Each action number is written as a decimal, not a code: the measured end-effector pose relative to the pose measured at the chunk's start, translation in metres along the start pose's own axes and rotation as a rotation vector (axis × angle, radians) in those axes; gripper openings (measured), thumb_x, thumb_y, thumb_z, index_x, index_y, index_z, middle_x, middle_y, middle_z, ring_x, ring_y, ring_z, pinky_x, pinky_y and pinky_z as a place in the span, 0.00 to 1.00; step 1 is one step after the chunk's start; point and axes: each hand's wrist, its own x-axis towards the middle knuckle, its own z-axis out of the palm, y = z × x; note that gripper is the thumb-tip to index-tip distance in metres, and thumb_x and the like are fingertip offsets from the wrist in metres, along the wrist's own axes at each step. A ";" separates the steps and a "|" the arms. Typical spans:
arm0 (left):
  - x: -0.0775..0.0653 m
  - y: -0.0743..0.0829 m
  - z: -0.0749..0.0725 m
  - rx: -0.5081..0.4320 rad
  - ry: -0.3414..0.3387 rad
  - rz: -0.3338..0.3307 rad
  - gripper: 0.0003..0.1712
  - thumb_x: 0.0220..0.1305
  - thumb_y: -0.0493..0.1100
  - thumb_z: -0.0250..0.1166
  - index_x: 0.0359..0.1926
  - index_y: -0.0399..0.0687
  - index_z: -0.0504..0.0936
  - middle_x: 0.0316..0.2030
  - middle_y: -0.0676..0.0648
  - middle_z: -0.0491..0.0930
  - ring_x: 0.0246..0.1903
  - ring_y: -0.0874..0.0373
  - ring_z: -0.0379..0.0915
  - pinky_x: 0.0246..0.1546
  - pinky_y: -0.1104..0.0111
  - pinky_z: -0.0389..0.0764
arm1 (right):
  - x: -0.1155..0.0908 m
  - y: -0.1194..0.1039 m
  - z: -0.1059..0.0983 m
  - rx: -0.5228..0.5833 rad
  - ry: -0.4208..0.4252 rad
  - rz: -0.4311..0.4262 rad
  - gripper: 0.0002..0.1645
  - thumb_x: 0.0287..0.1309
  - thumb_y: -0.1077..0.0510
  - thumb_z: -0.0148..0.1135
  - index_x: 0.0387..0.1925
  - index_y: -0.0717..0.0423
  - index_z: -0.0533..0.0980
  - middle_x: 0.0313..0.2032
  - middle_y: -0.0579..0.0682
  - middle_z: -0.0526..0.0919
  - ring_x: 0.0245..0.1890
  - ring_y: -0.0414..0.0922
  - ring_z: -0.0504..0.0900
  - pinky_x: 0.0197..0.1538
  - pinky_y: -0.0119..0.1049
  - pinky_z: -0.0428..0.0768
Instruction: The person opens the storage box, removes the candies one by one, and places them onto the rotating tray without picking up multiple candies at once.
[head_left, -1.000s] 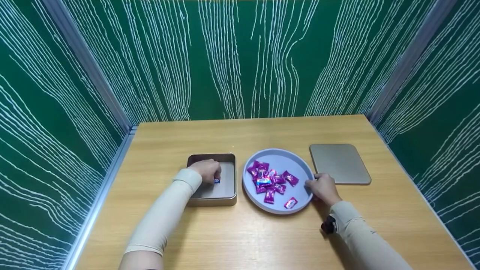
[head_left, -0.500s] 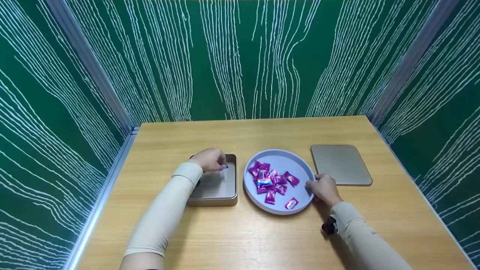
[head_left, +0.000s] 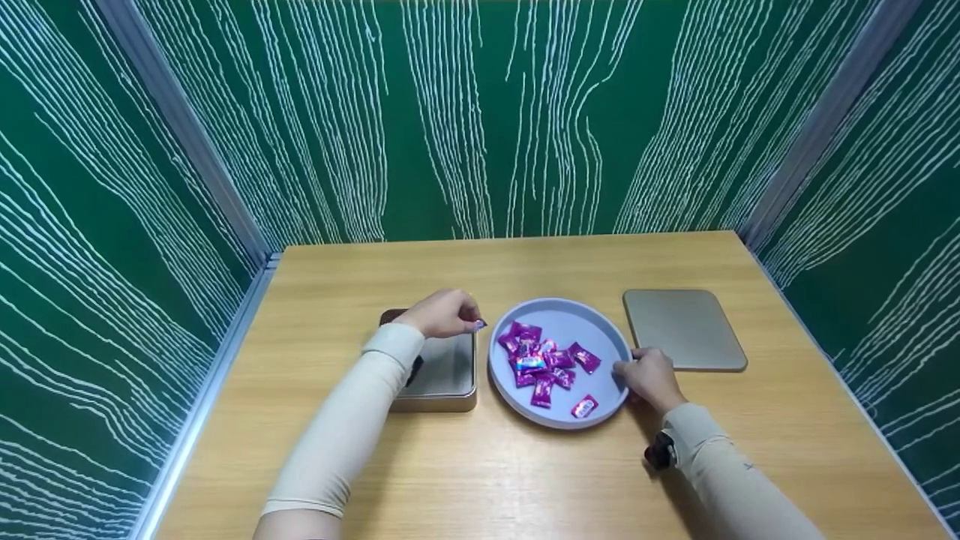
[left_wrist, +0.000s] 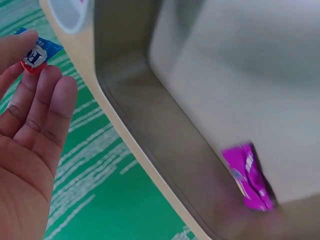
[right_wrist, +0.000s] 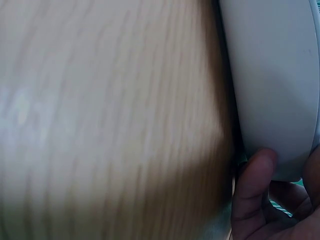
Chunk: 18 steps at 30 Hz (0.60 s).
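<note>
My left hand (head_left: 444, 313) is over the right rim of an open metal tin (head_left: 435, 405), pinching a small wrapped candy (left_wrist: 36, 54) in blue, white and red between thumb and fingers. A purple wrapped candy (left_wrist: 249, 175) lies inside the tin by its wall, seen in the left wrist view. My right hand (head_left: 651, 376) grips the right rim of a round pale lilac tray (head_left: 585, 319), thumb at the inner side. Several purple candies (head_left: 541, 390) lie in the tray, mostly piled on its left side, with a blue one (head_left: 530, 363) on top and a pinkish-red one (head_left: 584, 406) apart from them.
A flat metal lid (head_left: 684, 330) lies on the wooden table (head_left: 517, 480) right of the tray. Green walls (head_left: 427, 120) with white wavy lines stand behind and at both sides. A narrow gap separates tin and tray.
With the candy pinched, my left hand has risen from inside the tin and moved right and away toward the tray. My right hand stays at the tray's rim.
</note>
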 end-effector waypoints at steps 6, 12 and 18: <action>0.011 0.017 0.012 -0.053 -0.001 0.023 0.08 0.73 0.40 0.71 0.47 0.42 0.92 0.42 0.44 0.91 0.41 0.55 0.82 0.53 0.58 0.87 | 0.001 0.002 0.001 0.002 0.012 -0.018 0.29 0.64 0.62 0.64 0.61 0.80 0.77 0.36 0.69 0.89 0.16 0.42 0.81 0.20 0.37 0.84; 0.023 0.032 0.027 -0.041 0.005 0.083 0.05 0.70 0.37 0.73 0.43 0.40 0.90 0.41 0.43 0.91 0.39 0.56 0.82 0.51 0.60 0.86 | 0.002 0.003 -0.001 -0.004 0.013 -0.021 0.31 0.64 0.61 0.63 0.62 0.81 0.76 0.38 0.70 0.89 0.19 0.43 0.83 0.22 0.38 0.86; 0.035 0.051 0.042 0.023 -0.028 0.091 0.06 0.72 0.41 0.73 0.44 0.42 0.90 0.41 0.44 0.91 0.38 0.58 0.81 0.50 0.64 0.85 | 0.002 0.003 -0.001 -0.001 0.008 -0.012 0.28 0.65 0.61 0.63 0.60 0.79 0.78 0.38 0.69 0.89 0.19 0.43 0.83 0.22 0.37 0.86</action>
